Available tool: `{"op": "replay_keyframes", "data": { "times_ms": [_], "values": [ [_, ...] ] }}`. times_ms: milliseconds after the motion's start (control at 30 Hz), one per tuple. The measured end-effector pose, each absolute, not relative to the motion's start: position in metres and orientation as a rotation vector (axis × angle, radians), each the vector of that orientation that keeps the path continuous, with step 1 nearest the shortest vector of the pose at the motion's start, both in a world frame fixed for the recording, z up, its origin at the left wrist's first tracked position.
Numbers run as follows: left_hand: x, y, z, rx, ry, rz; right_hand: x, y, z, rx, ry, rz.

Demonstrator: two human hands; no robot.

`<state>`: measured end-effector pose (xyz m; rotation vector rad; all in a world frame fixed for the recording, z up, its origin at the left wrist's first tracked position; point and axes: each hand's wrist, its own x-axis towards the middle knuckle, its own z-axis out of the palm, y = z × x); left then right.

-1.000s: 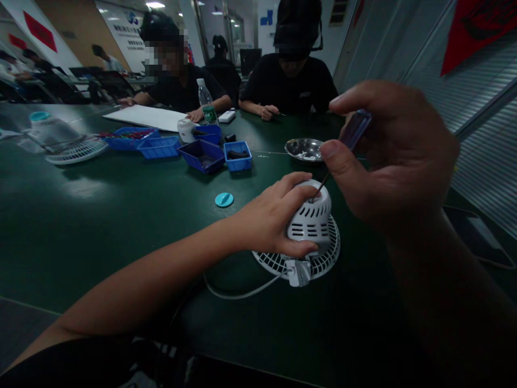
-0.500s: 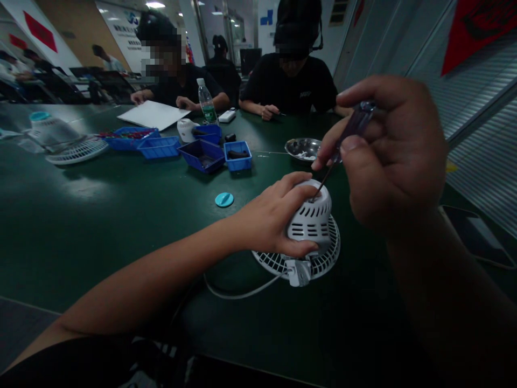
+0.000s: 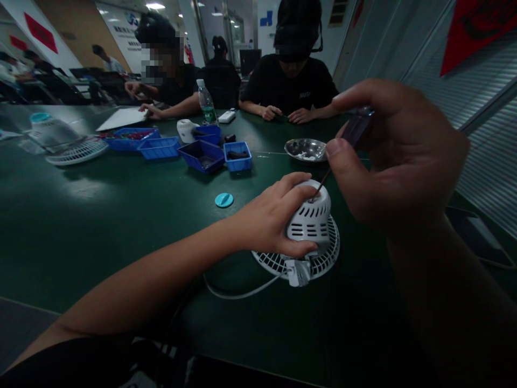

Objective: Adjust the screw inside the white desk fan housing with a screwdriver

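A small white fan [image 3: 309, 229] lies grille-down on the green table, its vented motor housing facing up. My left hand [image 3: 278, 215] is wrapped over the housing from the left, thumb low on its side and fingers across the top. In my right hand [image 3: 396, 151] is a screwdriver [image 3: 358, 128] with a translucent purple handle. Its thin shaft slants down to the left, and the tip meets the top of the housing, where my left fingers partly hide the spot. A white cable [image 3: 242, 295] curves out from the fan's base on the near side.
A turquoise knob [image 3: 224, 200] lies left of the fan. Behind it stand several blue bins [image 3: 202, 156], a metal bowl [image 3: 306, 150] with small white parts and a water bottle [image 3: 207, 102]. Another fan [image 3: 56, 132] lies far left. Two people sit opposite. A dark phone-like slab [image 3: 480, 237] lies right.
My right hand has shifted its grip on the screwdriver, turning slightly to the right. My left hand and the fan stay put. Across the table, a person has moved the white sheet leftward.
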<state>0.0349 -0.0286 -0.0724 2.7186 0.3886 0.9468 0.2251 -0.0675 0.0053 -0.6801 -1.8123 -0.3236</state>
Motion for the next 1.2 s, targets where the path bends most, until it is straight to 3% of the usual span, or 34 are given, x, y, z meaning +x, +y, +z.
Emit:
{"op": "replay_keyframes", "data": {
  "times_ms": [433,833,1033,1200],
  "values": [
    [0.035,-0.027,-0.075,2.727,0.339,0.99,0.227,-0.063,0.0,-0.577,-1.828,-0.006],
    [0.035,-0.028,-0.075,2.7,0.37,0.958,0.23,-0.062,0.005,-0.589,-1.82,-0.318],
    [0.036,-0.027,-0.075,2.724,0.338,1.007,0.22,-0.064,0.004,-0.487,-1.804,0.026],
    [0.035,-0.028,-0.073,2.726,0.379,0.962,0.221,-0.063,0.007,-0.467,-1.853,0.082]
  ]
}}
